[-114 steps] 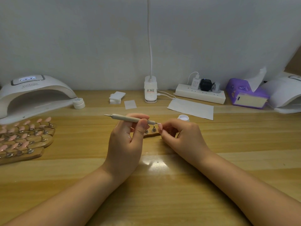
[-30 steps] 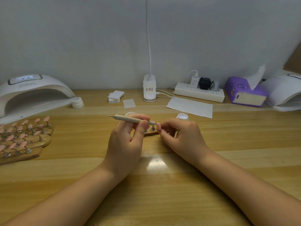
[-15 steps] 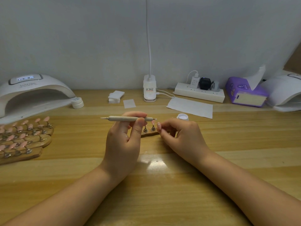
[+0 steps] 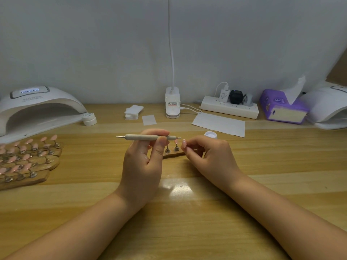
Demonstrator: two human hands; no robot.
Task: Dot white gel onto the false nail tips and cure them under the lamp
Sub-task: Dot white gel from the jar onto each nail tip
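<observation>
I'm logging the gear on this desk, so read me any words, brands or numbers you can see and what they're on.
"SUN": left nail lamp, the characters after it blurred.
Lamp's lit display: unreadable.
Red-and-white label on clip lamp base: too small.
Charger, small jar lid, tissue pack: print blurred.

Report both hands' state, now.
Left hand: closed, gripping the dotting tool.
Right hand: fingers curled beside the small wooden nail stand; whether it holds the stand cannot be told.
</observation>
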